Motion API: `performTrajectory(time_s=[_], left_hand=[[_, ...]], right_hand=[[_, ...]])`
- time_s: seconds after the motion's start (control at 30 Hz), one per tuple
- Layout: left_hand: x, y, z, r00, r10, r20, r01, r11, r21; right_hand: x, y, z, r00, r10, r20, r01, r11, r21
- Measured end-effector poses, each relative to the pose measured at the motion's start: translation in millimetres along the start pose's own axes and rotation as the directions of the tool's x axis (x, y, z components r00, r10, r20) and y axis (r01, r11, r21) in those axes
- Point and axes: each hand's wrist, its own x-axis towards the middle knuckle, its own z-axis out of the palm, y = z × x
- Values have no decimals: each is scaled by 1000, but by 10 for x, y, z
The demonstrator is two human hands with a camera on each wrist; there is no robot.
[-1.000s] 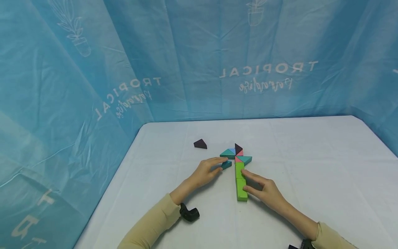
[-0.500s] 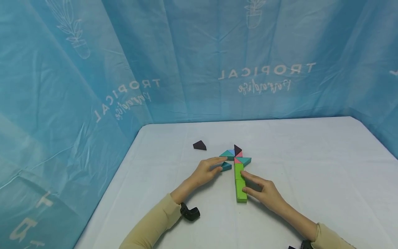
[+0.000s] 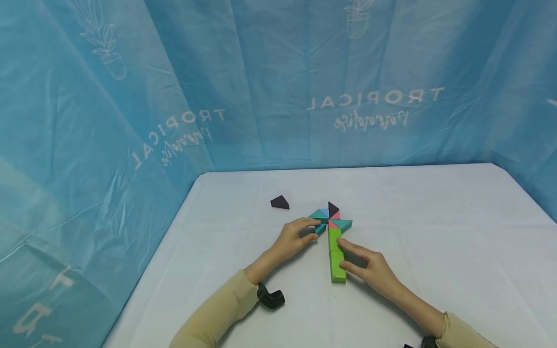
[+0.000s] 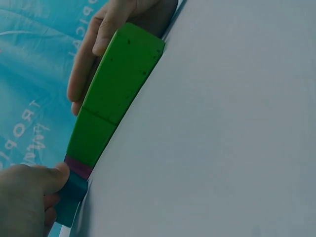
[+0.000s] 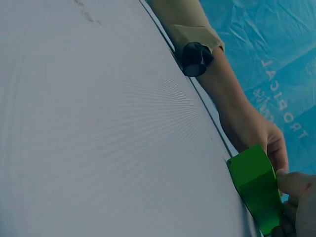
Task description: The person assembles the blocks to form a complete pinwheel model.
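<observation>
Two green rectangular blocks lie end to end, the rear one touching the front one. My right hand rests against their right side with extended index finger and thumb. Beyond them, small triangular blocks form a pinwheel: pink, black, light blue and teal. At its lower left, my left hand pinches a dark teal triangular block between thumb and fingers. In the left wrist view, this teal block sits close against the purple-looking end piece.
A separate black angular block lies on the white-covered table, left of and behind the pinwheel. Blue printed curtains hang beyond the table and along its sides. A black camera is strapped to my left wrist.
My left hand has moved slightly right, bringing the dark teal triangular block closer to the pinwheel's centre and turning it. The right hand and green blocks have stayed in place.
</observation>
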Motion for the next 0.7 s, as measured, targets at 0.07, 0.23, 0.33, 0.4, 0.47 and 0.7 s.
performTrajectory(time_s=[0.07, 0.23, 0.33, 0.4, 0.47, 0.7], left_hand=[[33, 18, 29, 1000, 1, -8, -1, 1000, 30], [75, 63, 66, 999, 32, -44, -28, 996, 79], [80, 68, 76, 996, 65, -62, -60, 994, 89], [86, 61, 83, 994, 85, -63, -79, 991, 104], [95, 54, 89, 993, 100, -61, -92, 989, 118], [130, 35, 106, 993, 111, -41, -103, 981, 163]], right_hand=[[0, 6, -2, 1000, -7, -1, 7, 1000, 4], [-2, 2, 3, 1000, -24, -1, 24, 1000, 7], [1, -35, 8, 999, -39, -8, 39, 999, 1], [6, -93, 3, 999, -49, -11, 49, 999, 6], [10, -163, -7, 998, -60, -11, 60, 998, 13], [2, 2, -3, 997, -83, 0, 83, 996, 11]])
